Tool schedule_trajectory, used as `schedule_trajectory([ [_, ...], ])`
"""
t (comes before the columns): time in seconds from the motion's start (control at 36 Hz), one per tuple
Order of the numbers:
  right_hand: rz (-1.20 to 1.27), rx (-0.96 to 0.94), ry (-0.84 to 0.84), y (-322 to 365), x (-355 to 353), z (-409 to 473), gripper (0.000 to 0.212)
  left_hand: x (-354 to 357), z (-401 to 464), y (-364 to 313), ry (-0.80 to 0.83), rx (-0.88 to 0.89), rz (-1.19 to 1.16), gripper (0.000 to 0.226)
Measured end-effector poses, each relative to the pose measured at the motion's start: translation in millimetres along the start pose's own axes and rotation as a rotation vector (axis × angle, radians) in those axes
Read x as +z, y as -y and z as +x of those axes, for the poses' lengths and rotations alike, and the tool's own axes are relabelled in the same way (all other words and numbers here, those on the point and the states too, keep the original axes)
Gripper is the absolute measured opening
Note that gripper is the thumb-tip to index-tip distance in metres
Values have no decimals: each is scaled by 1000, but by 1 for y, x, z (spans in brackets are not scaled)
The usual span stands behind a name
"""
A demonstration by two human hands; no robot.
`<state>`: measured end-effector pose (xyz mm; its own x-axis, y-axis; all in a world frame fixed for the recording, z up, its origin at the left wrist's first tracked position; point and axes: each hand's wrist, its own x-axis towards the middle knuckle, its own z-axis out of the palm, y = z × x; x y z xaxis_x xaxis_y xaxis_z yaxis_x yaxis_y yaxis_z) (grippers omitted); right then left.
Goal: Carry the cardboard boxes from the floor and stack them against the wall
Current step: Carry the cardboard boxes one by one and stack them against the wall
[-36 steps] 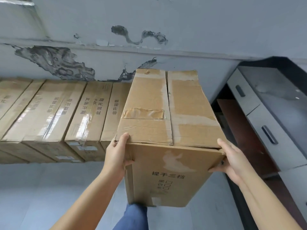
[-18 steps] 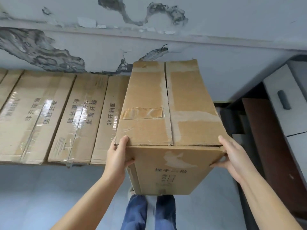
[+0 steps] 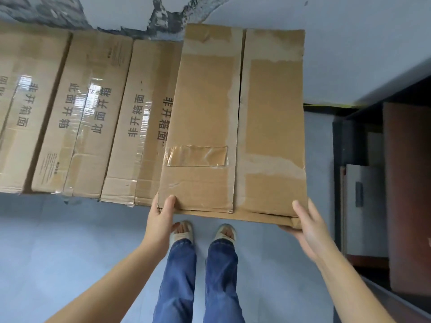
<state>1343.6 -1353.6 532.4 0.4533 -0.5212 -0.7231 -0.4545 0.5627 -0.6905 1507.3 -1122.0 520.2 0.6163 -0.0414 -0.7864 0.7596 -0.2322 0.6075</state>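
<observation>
Head view: jeans (image 3: 182, 283) and slippers (image 3: 180, 231) stand nearest on the floor (image 3: 70, 248); the left hand (image 3: 161, 217) and right hand (image 3: 307, 227) grip the near corners of the held box (image 3: 233, 127), thumbs on top, other fingers hidden; beside it, left, the row of boxes (image 3: 88, 113) lines the wall (image 3: 349, 43)

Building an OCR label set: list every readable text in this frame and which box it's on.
"非开箱面" on the far-left taped box.
"此面开箱", twice, on the second box.
"非开箱面" on the third box, and again beside the carried box, partly hidden.
Fine print on the second box: too small to read.
Carried box top: no print visible.
</observation>
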Motion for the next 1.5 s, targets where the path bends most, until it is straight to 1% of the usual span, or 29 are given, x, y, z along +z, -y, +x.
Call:
schedule_trajectory([
  [0.03, 3, 13, -25, -4, 1, 3, 58, -1, 1, 3, -1, -47, -5, 24],
  [0.06, 6, 28, -56, -8, 2, 7, 46, -2, 2, 6, 1, -99, -17, 22],
  [0.08, -8, 33, -63, -11, 3, 12, 42, -3, 3, 8, 10, -150, -35, 23],
  [0.14, -71, 6, -67, -16, 5, 22, 43, -4, 9, 8, 46, -236, -109, 30],
  [0.19, -88, -4, -88, -16, 5, 35, 46, -3, 20, 6, 65, -259, -193, 36],
  [0.31, -125, -13, -94, -7, 4, 71, 53, 10, 46, -14, 48, -216, -240, 36],
  [0.39, -118, -48, -111, 8, 8, 96, 56, 25, 61, -35, 45, -145, -246, 34],
  [0.44, -110, -71, -97, 18, 9, 106, 56, 30, 66, -44, 37, -106, -223, 34],
  [0.5, -112, -62, -82, 19, 8, 109, 57, 31, 66, -45, 59, -114, -201, 34],
  [0.56, -122, -50, -90, 9, 4, 107, 57, 25, 65, -38, 87, -142, -175, 31],
  [0.64, -178, -43, -105, -10, 4, 98, 55, 15, 62, -20, 79, -193, -89, 35],
  [0.72, -200, -36, -134, -19, 2, 93, 57, 13, 58, -11, 49, -173, 9, 32],
  [0.83, -256, -2, -112, -20, -6, 100, 54, 19, 54, -16, 59, -164, 57, 29],
  [0.92, -301, 81, -82, -24, -21, 109, 59, 12, 51, -24, 61, -159, 184, 29],
  [0.97, -355, 109, -50, -8, -16, 92, 59, 6, 45, -31, 67, -123, 336, 36],
  [1.06, -482, 38, -33, 30, -1, 44, 62, -5, 24, -50, 92, -32, 496, 46],
  [1.11, -565, -50, -20, 48, 2, 11, 64, -14, 2, -65, 147, 49, 594, 45],
  [1.19, -610, -179, 60, 70, 4, -45, 62, -30, -45, -89, 260, 208, 717, 38],
  [1.28, -630, -300, 142, 87, 6, -105, 59, -52, -101, -110, 338, 401, 728, 31],
  [1.33, -596, -368, 189, 92, 7, -144, 57, -70, -138, -118, 381, 491, 697, 28],
  [1.42, -518, -416, 215, 88, 5, -193, 53, -96, -185, -120, 426, 554, 638, 32],
  [1.5, -445, -445, 169, 75, 3, -230, 57, -117, -216, -110, 412, 600, 517, 30],
])
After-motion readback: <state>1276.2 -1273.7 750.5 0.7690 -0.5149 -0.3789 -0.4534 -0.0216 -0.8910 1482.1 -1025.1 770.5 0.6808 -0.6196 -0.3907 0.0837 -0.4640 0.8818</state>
